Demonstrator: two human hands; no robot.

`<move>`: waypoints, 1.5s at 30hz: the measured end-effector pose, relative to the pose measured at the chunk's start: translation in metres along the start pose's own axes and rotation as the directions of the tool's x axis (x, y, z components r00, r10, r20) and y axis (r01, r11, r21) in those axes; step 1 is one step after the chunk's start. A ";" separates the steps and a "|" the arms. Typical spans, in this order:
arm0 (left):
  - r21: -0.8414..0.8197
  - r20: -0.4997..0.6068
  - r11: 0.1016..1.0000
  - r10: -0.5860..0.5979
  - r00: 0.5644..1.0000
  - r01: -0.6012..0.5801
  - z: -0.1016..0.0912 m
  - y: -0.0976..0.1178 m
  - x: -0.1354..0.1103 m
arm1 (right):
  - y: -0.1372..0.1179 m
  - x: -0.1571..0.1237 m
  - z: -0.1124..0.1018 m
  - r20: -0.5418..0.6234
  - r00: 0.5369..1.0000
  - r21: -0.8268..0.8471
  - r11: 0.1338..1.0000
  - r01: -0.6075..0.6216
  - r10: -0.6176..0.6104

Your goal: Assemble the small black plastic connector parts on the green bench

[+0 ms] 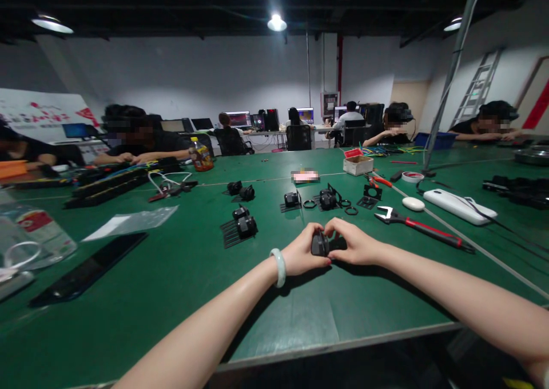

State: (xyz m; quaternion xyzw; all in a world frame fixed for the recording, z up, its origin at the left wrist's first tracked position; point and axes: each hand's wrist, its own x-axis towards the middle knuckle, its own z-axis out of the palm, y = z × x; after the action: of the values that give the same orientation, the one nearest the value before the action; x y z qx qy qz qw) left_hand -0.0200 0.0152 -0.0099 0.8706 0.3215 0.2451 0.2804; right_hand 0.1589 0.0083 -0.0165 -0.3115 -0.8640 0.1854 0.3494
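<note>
Between my two hands, just above the green table, is a black plastic fitting. My left hand, with a pale bangle at the wrist, grips its left side. From the right, my right hand has its thumb and fingers closed around the fitting's other end. The fingers partly hide the part. Beyond my hands lie similar black fittings with slotted plates, loose black rings and a square black plate with a round hole. Another pair of fittings lies to the left.
An adjustable wrench with red-and-black handle lies right, near a white power bank and a white oval object. At left are a dark phone and a plastic bag. A metal pole rises at right. Co-workers sit across the table.
</note>
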 end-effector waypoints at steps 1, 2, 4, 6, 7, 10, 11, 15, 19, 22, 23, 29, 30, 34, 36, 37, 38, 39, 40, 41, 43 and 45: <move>-0.006 0.000 1.000 -0.001 1.000 0.001 0.000 0.000 0.000 | 0.000 0.000 0.000 0.000 1.000 0.001 1.000 -0.001 0.001; -0.011 0.002 1.000 -0.002 1.000 0.002 0.000 0.000 0.000 | 0.000 0.000 0.000 0.000 1.000 0.002 1.000 -0.002 0.002; -0.015 0.000 1.000 -0.002 1.000 0.002 0.000 0.000 0.000 | 0.001 -0.001 0.000 0.000 1.000 0.003 1.000 -0.006 0.006; -0.012 -0.009 1.000 -0.004 1.000 0.004 0.000 0.001 0.001 | 0.002 -0.001 -0.001 0.000 1.000 0.004 1.000 -0.010 0.010; -0.011 -0.012 1.000 -0.007 1.000 0.007 0.000 0.001 0.001 | 0.002 0.000 -0.001 0.001 1.000 0.006 1.000 -0.011 0.011; -0.017 -0.005 1.000 -0.017 1.000 0.017 -0.001 0.002 0.001 | 0.002 0.000 -0.002 0.014 1.000 0.015 1.000 -0.011 0.011; -0.020 0.000 1.000 -0.019 1.000 0.019 -0.001 0.002 0.001 | 0.002 0.000 -0.002 0.017 1.000 0.017 1.000 -0.012 0.012; -0.019 -0.007 1.000 -0.010 1.000 0.010 -0.001 0.002 0.001 | 0.003 0.000 -0.002 0.017 1.000 0.004 1.000 -0.018 0.018; -0.014 -0.002 1.000 -0.023 1.000 0.023 -0.001 0.002 0.001 | 0.003 0.000 -0.002 0.022 1.000 0.003 1.000 -0.016 0.016; -0.012 -0.004 1.000 -0.027 1.000 0.027 -0.001 0.003 0.001 | 0.004 0.000 -0.002 0.022 1.000 0.006 1.000 -0.017 0.017; -0.012 -0.007 1.000 -0.025 1.000 0.025 -0.001 0.003 0.001 | 0.004 0.000 -0.002 0.021 1.000 0.006 1.000 -0.018 0.018; -0.012 -0.015 1.000 -0.021 1.000 0.021 0.000 0.002 0.001 | 0.005 0.000 -0.002 0.021 1.000 0.007 1.000 -0.016 0.016; -0.013 -0.013 1.000 -0.022 1.000 0.022 0.000 0.002 0.001 | 0.004 0.000 -0.002 0.022 1.000 0.005 1.000 -0.017 0.017; -0.017 -0.003 1.000 -0.021 1.000 0.021 -0.001 0.002 0.001 | 0.004 0.000 -0.002 0.028 0.999 -0.005 1.000 -0.020 0.020; -0.014 0.000 1.000 -0.018 1.000 0.018 -0.001 0.002 0.001 | 0.004 0.000 -0.002 0.031 0.999 -0.008 1.000 -0.021 0.021; -0.011 -0.001 1.000 -0.017 1.000 0.017 -0.001 0.001 0.002 | 0.004 0.000 -0.002 0.032 0.999 -0.010 1.000 -0.022 0.022; -0.007 -0.001 1.000 -0.016 1.000 0.016 -0.001 0.001 0.002 | 0.004 0.000 -0.002 0.034 0.999 -0.012 1.000 -0.023 0.023; -0.005 0.000 1.000 -0.014 1.000 0.014 -0.001 0.001 0.002 | 0.004 0.000 -0.003 0.035 0.999 -0.014 1.000 -0.024 0.024; -0.003 0.001 1.000 -0.013 1.000 0.013 -0.001 0.000 0.002 | 0.005 0.000 -0.003 0.037 0.999 -0.017 1.000 -0.025 0.026; -0.003 0.004 1.000 -0.011 1.000 0.011 -0.001 0.000 0.002 | 0.005 0.000 -0.003 0.038 0.999 -0.021 0.999 -0.028 0.028; -0.003 0.009 1.000 -0.009 1.000 0.009 -0.001 0.000 0.001 | 0.005 0.000 -0.003 0.043 0.998 -0.027 0.999 -0.033 0.034; -0.002 0.011 1.000 -0.009 1.000 0.009 -0.001 0.000 0.001 | 0.005 0.000 -0.004 0.049 0.998 -0.033 0.999 -0.039 0.040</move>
State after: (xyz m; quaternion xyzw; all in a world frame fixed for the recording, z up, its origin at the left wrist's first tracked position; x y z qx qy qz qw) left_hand -0.0198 0.0160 -0.0087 0.8702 0.3235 0.2395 0.2840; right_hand 0.1632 0.0122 -0.0164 -0.3292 -0.8690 0.1862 0.3190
